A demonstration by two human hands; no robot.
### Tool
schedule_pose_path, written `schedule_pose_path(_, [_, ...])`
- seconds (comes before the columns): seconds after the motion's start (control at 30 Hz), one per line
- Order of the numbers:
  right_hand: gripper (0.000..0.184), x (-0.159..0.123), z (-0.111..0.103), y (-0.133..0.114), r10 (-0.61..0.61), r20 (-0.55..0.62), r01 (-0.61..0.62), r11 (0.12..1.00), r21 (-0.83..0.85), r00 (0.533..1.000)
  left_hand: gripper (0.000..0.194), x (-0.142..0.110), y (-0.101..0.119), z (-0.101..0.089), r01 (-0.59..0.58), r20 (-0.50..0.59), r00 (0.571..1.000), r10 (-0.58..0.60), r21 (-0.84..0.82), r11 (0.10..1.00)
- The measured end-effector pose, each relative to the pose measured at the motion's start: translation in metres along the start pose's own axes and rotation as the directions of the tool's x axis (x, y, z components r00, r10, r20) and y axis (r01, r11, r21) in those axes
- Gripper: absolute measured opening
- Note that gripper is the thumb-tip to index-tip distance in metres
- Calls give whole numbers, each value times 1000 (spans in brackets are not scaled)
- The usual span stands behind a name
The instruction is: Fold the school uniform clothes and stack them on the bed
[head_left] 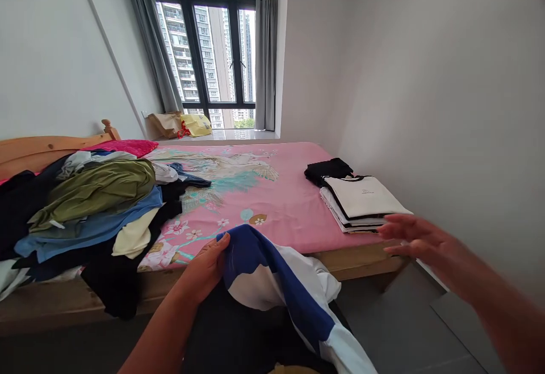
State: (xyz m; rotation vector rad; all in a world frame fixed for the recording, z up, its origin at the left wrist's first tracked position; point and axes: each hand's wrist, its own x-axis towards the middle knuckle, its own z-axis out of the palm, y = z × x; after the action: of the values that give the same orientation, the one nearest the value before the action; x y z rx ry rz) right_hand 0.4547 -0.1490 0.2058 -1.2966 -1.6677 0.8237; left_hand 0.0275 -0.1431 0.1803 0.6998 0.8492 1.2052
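A blue and white garment (304,300) hangs in front of me at the near edge of the bed. Its blue end is pinched between the thumb and fingers of my left hand (207,266); the white part droops to the lower right. My right hand (419,240) is raised at the right with its fingers apart and nothing in them. Close behind it, a stack of folded clothes with a cream shirt (366,197) on top sits at the bed's right corner. A folded black garment (327,171) lies just behind that stack.
A loose heap of clothes, with an olive green garment (102,189) on top, covers the left of the bed and spills over its edge. Pink floral bedding (293,204) spreads between heap and stack. A yellow bag (196,125) stands on the windowsill.
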Motion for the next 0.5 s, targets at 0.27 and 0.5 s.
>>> schedule_pose_path(0.27, [26, -90, 162, 86, 283, 331, -131, 901, -414, 900, 26, 6, -1, -16, -63, -185, 980, 79, 91, 994])
schedule_pose_path(0.5, [36, -91, 125, 114, 238, 99, -192, 921, -339, 966, 19, 9, -5, -57, -47, -277, 957, 88, 152, 987])
